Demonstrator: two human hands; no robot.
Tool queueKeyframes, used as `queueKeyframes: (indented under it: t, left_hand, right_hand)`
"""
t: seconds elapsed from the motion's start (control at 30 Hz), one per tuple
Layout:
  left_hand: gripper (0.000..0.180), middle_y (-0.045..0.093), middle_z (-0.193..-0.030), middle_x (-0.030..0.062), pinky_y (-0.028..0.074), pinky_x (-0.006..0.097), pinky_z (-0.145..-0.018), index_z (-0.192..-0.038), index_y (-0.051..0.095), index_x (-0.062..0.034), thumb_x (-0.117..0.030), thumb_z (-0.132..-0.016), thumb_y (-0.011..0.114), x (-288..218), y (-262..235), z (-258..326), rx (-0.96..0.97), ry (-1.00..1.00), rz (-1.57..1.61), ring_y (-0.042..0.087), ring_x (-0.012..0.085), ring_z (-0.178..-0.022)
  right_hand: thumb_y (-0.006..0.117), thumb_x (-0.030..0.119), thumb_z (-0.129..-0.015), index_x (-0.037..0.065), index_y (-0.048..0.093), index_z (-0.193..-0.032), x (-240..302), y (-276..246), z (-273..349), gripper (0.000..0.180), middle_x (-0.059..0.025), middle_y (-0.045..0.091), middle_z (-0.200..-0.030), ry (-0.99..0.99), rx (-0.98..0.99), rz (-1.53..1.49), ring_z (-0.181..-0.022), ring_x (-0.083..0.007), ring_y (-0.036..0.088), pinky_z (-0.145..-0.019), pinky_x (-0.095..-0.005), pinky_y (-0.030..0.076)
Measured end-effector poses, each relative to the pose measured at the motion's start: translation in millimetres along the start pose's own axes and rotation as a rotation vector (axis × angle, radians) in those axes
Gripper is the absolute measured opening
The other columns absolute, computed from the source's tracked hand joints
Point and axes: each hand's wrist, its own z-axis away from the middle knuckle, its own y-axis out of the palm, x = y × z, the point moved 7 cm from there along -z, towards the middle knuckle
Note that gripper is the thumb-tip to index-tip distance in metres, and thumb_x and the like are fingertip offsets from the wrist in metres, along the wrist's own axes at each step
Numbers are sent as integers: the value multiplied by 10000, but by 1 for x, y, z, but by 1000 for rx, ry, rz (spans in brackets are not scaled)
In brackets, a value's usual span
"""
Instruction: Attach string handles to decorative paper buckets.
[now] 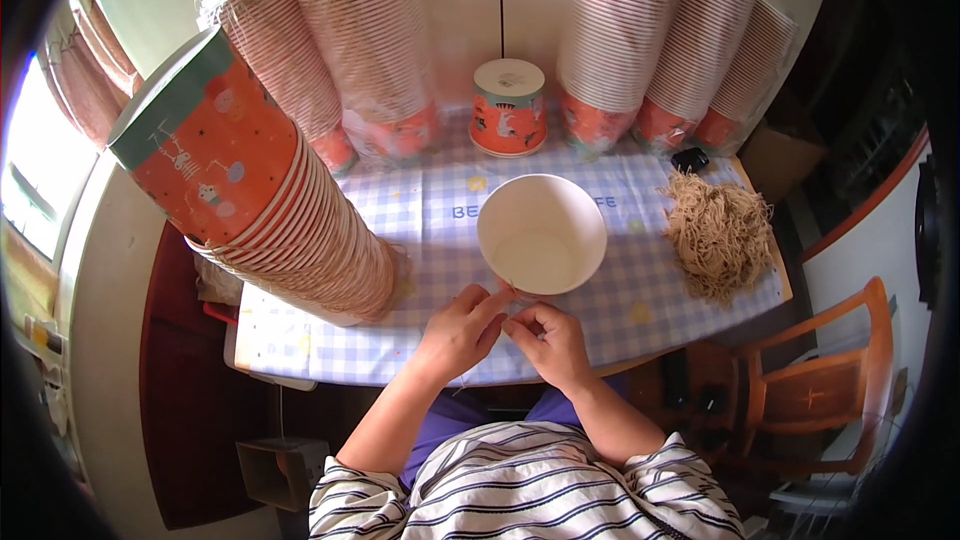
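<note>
An open paper bucket (542, 235), white inside, stands at the table's near middle with its mouth toward me. Against its near side my left hand (465, 328) has its index finger stretched to the bucket, the other fingers curled. A thin pale string appears to hang below that hand. Just right of it, my right hand (550, 340) is closed in a pinch close to the bucket; what lies between those fingertips is too small to make out. To the right lies a tangled heap of tan strings (718, 237).
A tall leaning stack of orange and green buckets (270, 180) stands at left. One upturned bucket (509, 108) sits at the back, between plastic-wrapped stacks (625, 40). A small black object (690, 160) lies beyond the strings. The checked tablecloth (430, 270) covers the table; a wooden chair (820, 380) stands at right.
</note>
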Motion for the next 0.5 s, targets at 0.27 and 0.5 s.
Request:
queueKeyframes:
  t: [0.27,0.5]
  left_hand:
    - [223,592,-743,88,500,325,-548,-917,644,-49,36,-713,675,11,5,4,-265,70,-38,603,242,-621]
    - [156,576,-733,68,472,291,-539,-886,639,-55,-4,-746,687,21,12,18,-440,-159,213,585,180,-611]
  right_hand:
    - [665,31,-799,-16,626,-839,11,-2,-6,73,-106,631,-815,-146,-12,71,-676,-184,627,-594,-281,497]
    - [662,-7,-752,28,614,-859,28,-8,-2,122,-115,617,-804,-475,-300,405,-700,-311,625,-595,-367,513]
